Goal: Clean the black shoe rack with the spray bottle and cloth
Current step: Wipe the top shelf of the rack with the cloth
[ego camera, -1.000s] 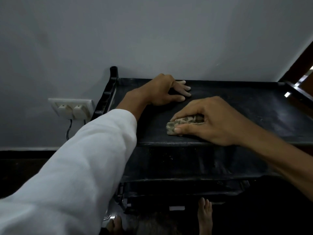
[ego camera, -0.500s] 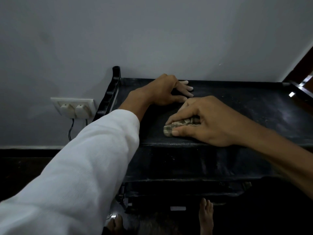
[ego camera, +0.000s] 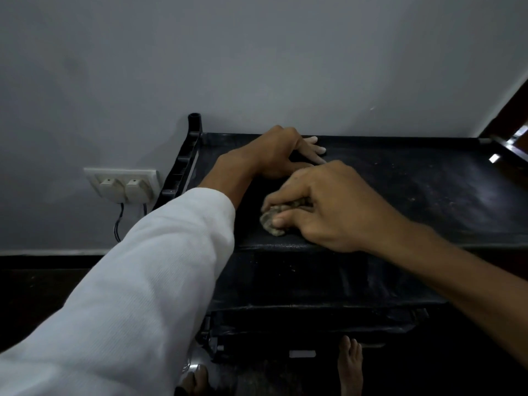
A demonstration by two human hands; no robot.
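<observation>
**A soft rag, wadded tight on the top shelf**

The crumpled, mottled brown-and-cream cloth (ego camera: pixel 271 224) lies near the front left of the top shelf of the black, fabric-covered shoe rack (ego camera: pixel 428 190). It is mostly buried under the right hand (ego camera: pixel 328 207), whose thumb and curled fingers pinch it into a wad. It looks light and limp, and I'd guess it flops open unless bunched from above like this. The shelf seems a stretched sheet that may give under pressure, and pale dust streaks its right part. Just behind, the left hand (ego camera: pixel 274 155) presses flat, fingers straight, gripping nothing, its arm in a white sleeve (ego camera: pixel 160 267). A cream wall socket (ego camera: pixel 123 181) sits left of the rack.
</observation>
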